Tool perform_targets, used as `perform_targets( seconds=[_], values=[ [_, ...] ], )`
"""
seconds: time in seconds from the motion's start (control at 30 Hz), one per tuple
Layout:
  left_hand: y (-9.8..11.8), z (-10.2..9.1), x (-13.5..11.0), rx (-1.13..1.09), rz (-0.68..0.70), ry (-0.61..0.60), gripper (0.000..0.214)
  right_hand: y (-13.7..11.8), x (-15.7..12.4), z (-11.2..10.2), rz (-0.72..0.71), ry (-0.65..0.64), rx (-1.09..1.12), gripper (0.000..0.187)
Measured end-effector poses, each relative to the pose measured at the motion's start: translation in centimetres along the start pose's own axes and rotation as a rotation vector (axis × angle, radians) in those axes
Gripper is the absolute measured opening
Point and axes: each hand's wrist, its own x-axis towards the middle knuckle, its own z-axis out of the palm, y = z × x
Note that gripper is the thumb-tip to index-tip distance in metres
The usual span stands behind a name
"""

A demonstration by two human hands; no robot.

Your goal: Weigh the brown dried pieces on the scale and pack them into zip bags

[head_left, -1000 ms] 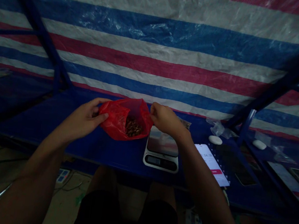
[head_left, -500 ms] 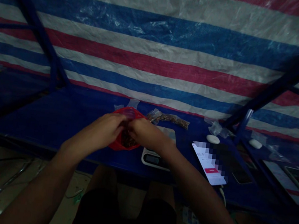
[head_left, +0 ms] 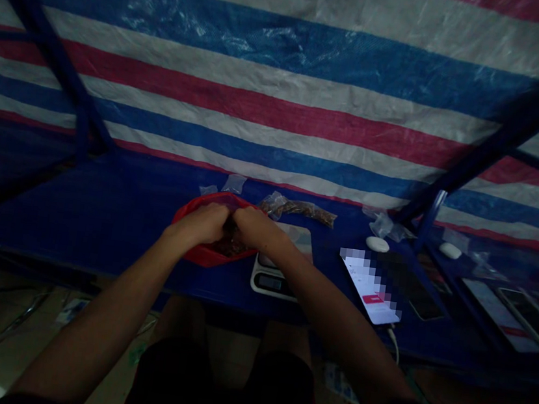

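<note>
Both hands are curled in tight right over the mouth of the bag, knuckles up, with the left hand (head_left: 202, 223) and the right hand (head_left: 256, 228) almost meeting in the middle. They've got hold of the rim of a red plastic bag (head_left: 192, 253), though the fingertips are buried, so I can't tell if they're pinching anything inside too. Some brown pieces (head_left: 227, 245) show in the gap under the hands. The bag sits on a blue table (head_left: 100, 224), just left of a digital kitchen scale (head_left: 273, 283), but can't tell if its weight is on the tabletop. Behind the scale lies a clear bag of similar brown stuff (head_left: 300, 212). Further right there's a phone (head_left: 367, 286) with a partly pixelated screen, and a striped tarp (head_left: 280, 118) hangs behind everything.
</note>
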Motion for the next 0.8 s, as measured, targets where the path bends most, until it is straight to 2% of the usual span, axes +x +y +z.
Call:
perform_targets(
  seconds=[0.1, 0.33, 0.47, 0.67, 0.8],
  values=[
    [0.0, 0.0, -0.2, 0.072, 0.015, -0.100, 0.018, 0.0, -0.2, -0.2, 0.002, 0.019, -0.015, 0.034],
    [-0.1, 0.4, -0.7, -0.037, -0.031, 0.002, 0.017, 0.2, -0.7, -1.1, 0.008, 0.031, -0.024, 0.035],
    [-0.3, 0.3, -0.8, -0.001, -0.019, 0.028, 0.013, 0.9, -0.6, -1.7, -0.014, 0.064, 0.011, 0.029],
    [-0.5, -0.3, -0.3, 0.066, 0.060, 0.000, 0.021, 1.7, -0.5, -2.2, -0.069, 0.069, 0.092, 0.026],
    [-0.7, -0.7, -0.2, 0.031, 0.114, -0.025, 0.023, 2.8, -1.4, -3.5, -0.142, 0.125, 0.225, 0.024]
  ],
)
